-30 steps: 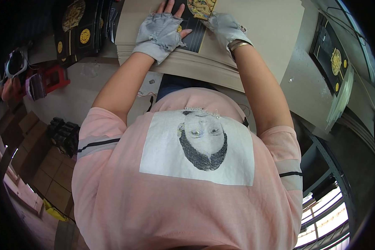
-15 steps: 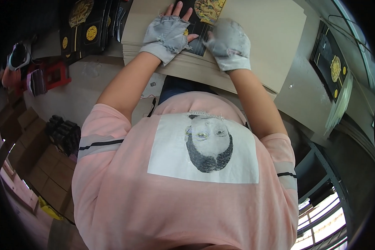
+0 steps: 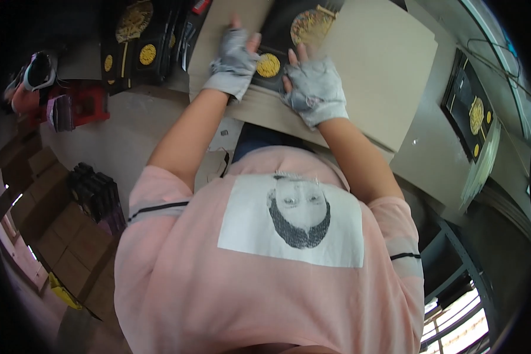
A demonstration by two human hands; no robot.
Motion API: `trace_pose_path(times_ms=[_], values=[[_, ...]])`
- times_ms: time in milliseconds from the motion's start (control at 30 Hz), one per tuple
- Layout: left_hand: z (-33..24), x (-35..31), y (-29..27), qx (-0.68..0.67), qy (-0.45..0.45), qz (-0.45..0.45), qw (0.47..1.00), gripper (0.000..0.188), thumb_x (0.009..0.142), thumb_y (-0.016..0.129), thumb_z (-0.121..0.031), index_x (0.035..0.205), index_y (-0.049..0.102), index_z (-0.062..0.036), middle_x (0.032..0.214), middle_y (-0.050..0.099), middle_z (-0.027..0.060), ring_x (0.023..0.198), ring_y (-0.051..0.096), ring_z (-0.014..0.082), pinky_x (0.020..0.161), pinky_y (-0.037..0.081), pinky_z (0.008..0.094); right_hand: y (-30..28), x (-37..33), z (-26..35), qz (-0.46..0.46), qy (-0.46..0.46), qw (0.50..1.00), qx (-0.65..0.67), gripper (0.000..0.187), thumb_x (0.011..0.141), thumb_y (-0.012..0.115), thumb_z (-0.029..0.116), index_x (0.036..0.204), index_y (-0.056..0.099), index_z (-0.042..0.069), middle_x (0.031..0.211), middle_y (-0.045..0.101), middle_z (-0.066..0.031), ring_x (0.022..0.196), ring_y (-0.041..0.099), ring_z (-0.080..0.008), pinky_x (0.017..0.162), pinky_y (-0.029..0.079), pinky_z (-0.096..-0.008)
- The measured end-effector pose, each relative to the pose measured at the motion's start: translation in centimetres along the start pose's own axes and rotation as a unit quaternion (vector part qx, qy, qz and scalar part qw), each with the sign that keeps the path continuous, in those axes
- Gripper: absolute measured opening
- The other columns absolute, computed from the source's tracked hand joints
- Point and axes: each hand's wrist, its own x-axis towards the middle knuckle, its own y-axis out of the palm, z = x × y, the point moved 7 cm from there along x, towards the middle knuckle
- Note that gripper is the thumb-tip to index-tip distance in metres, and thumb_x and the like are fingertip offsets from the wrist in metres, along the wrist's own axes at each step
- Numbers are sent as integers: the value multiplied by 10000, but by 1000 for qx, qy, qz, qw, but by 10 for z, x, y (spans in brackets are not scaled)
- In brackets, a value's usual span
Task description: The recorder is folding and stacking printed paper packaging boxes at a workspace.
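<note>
A black sheet [image 3: 268, 36] with a gold medallion and a smaller gold disc lies on a stack of grey-beige boards [image 3: 383, 76] in front of me. Both hands wear grey fingerless gloves. At the sheet's left edge rests my left hand [image 3: 233, 64], open, its thumb near the small disc. My right hand [image 3: 315, 85] is open too, its bare fingertips reaching onto the sheet just below the large medallion. The far end of the sheet runs out of the picture.
Black panels with gold ornaments [image 3: 137, 50] stand stacked at the left. Another such panel [image 3: 471, 106] lies at the right, beside pale sheets [image 3: 481, 162]. A red stool [image 3: 91, 106], cardboard boxes [image 3: 71, 236] and a pile of black items [image 3: 94, 192] are on the left.
My left hand has slid from on top of the sheet to its left edge, uncovering the small disc. My right hand has moved left onto the sheet. The whole view has shifted slightly.
</note>
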Motion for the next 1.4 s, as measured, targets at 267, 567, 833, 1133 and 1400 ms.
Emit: trace_pose_path(times_ms=[267, 567, 833, 1133, 1400], values=[[17, 18, -42, -108, -120, 40, 986, 739, 1087, 486, -415, 1641, 222, -3, 1672, 314, 178, 1511, 351, 244, 1227, 283, 355, 3, 0, -4, 59, 17, 998, -9, 684, 987, 452, 440, 1564, 428, 73, 1648, 372, -192, 1537, 328, -375, 1211, 271, -593], [-58, 5, 24, 391, -7, 273, 879, 811, 1024, 504, -531, 1637, 252, -65, 1690, 239, 232, 1572, 216, 406, 1262, 235, 532, -6, 3, -2, 66, 15, 998, -7, 686, 970, 487, 432, 1536, 465, 47, 1634, 392, -201, 1521, 359, -376, 1177, 318, -588], [-56, 99, 68, 392, -27, 193, 899, 771, 1038, 461, -541, 1631, 277, -84, 1671, 279, 237, 1551, 267, 416, 1237, 277, 554, -1, 5, -8, 89, 14, 996, 28, 682, 969, 495, 417, 1530, 462, 32, 1639, 380, -208, 1525, 344, -393, 1165, 326, -600], [-52, 251, 108, 367, -92, 150, 914, 776, 1015, 533, -473, 1615, 301, -40, 1617, 378, 255, 1509, 355, 402, 1224, 315, 500, 3, 4, -13, 101, 29, 992, 70, 703, 964, 512, 451, 1544, 450, 58, 1661, 352, -169, 1542, 318, -365, 1168, 332, -605], [-42, 307, 136, 408, 10, 123, 905, 742, 1036, 514, -414, 1645, 243, -89, 1664, 340, 178, 1530, 345, 343, 1201, 321, 501, 5, 4, -12, 97, 48, 989, 101, 680, 944, 551, 425, 1514, 485, 61, 1640, 375, -170, 1530, 334, -354, 1166, 325, -611]])
